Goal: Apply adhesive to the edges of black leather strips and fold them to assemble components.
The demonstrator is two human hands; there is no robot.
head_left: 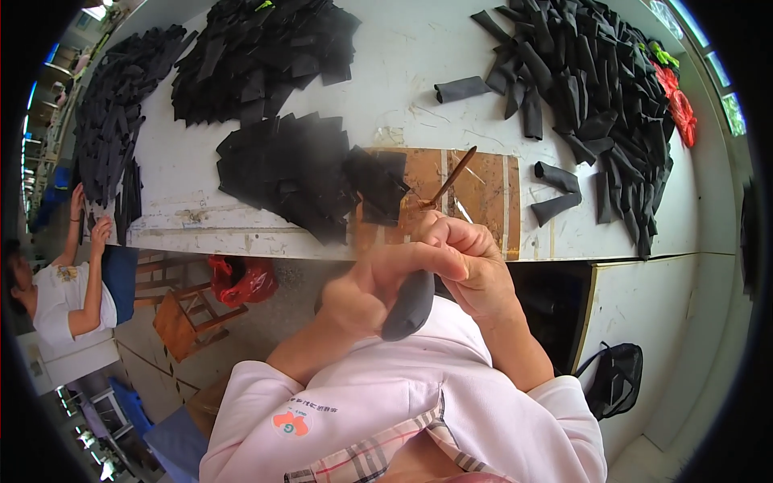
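Both my hands meet in front of my chest, just off the table's near edge. My left hand point(374, 283) is closed around a black fabric piece point(409, 307), whose rounded end hangs below the fingers. My right hand point(481, 270) presses against the left fingertips with thumb and forefinger pinched; what lies between them is hidden. Just beyond the hands is a brown board point(499, 193) with strips of tape. A thin brown stick-like tool point(456, 175) slants up over it. Flat black fabric pieces point(282, 171) lie stacked and overlapping left of the board, some reaching onto it.
More flat black pieces point(266, 52) lie behind, with another heap point(121, 97) at the far left. Black fabric tubes point(596, 88) pile up at the right beside a red plastic bag point(679, 105). A co-worker point(76, 290) works at left, near a wooden stool point(181, 322).
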